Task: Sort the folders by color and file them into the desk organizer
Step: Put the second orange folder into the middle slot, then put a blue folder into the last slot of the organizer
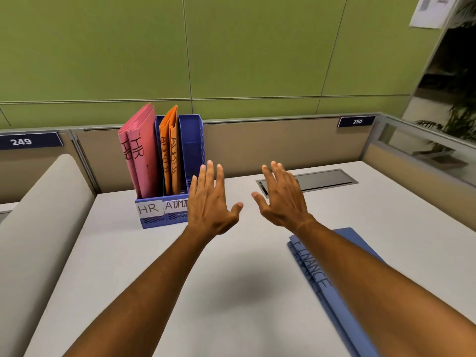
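Observation:
A blue desk organizer (pixel 192 140) stands at the back of the white desk. Two pink folders (pixel 143 161) marked HR fill its left slot, two orange folders (pixel 170 153) marked ADMIN its middle slot; the right slot holds nothing. Blue folders (pixel 313 274) marked FINANCE lie flat on the desk at the right, partly under my right forearm. My left hand (pixel 210 202) hovers with fingers spread, in front of the organizer's right slot. My right hand (pixel 282 197) hovers beside it, fingers spread, holding nothing.
A grey cable hatch (pixel 322 179) is set into the desk behind my right hand. A low beige partition (pixel 270 145) with number plates 249 and 250 runs along the back. A padded divider (pixel 38 228) borders the left side.

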`<control>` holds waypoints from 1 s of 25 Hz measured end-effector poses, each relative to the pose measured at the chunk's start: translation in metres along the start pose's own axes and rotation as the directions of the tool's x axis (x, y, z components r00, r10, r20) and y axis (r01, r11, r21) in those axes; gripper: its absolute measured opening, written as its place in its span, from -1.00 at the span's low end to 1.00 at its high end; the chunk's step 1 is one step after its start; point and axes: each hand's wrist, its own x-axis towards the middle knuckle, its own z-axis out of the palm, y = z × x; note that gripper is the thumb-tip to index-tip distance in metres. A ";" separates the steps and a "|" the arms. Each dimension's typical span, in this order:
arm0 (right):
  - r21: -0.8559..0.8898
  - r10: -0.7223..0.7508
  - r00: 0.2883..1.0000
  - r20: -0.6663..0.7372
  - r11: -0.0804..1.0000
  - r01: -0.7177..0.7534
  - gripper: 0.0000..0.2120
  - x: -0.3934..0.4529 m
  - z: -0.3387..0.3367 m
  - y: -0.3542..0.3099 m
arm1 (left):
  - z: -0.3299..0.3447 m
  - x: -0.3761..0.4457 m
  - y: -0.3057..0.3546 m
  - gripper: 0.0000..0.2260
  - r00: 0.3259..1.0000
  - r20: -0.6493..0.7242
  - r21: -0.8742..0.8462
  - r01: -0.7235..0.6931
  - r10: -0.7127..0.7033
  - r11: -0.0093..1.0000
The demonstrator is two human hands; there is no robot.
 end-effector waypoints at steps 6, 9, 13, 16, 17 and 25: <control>-0.057 0.065 0.998 0.010 0.996 -0.064 -0.27 -0.047 -0.001 0.046 | 0.027 -0.020 0.046 -0.10 0.997 0.076 -0.020 -0.021 0.022 1.000; -0.057 0.088 0.996 0.028 0.995 -0.086 -0.24 -0.064 0.001 0.070 | 0.039 -0.035 0.068 -0.09 0.994 0.103 -0.015 -0.022 0.024 1.000; -0.054 0.099 0.991 0.092 0.994 -0.095 -0.16 -0.088 0.009 0.115 | 0.060 -0.058 0.109 -0.08 0.988 0.154 -0.007 0.002 -0.001 1.000; -0.017 0.097 0.983 0.154 0.995 -0.096 -0.13 -0.114 0.022 0.149 | 0.079 -0.078 0.145 -0.08 0.977 0.211 -0.018 0.048 -0.044 0.999; -0.006 0.094 0.979 0.182 0.995 -0.095 -0.13 -0.125 0.027 0.162 | 0.087 -0.085 0.159 -0.09 0.972 0.226 -0.028 0.072 -0.064 0.997; 0.073 0.041 0.945 0.323 0.995 -0.068 -0.14 -0.192 0.063 0.241 | 0.143 -0.144 0.236 -0.04 0.846 0.414 -0.099 0.409 -0.336 0.907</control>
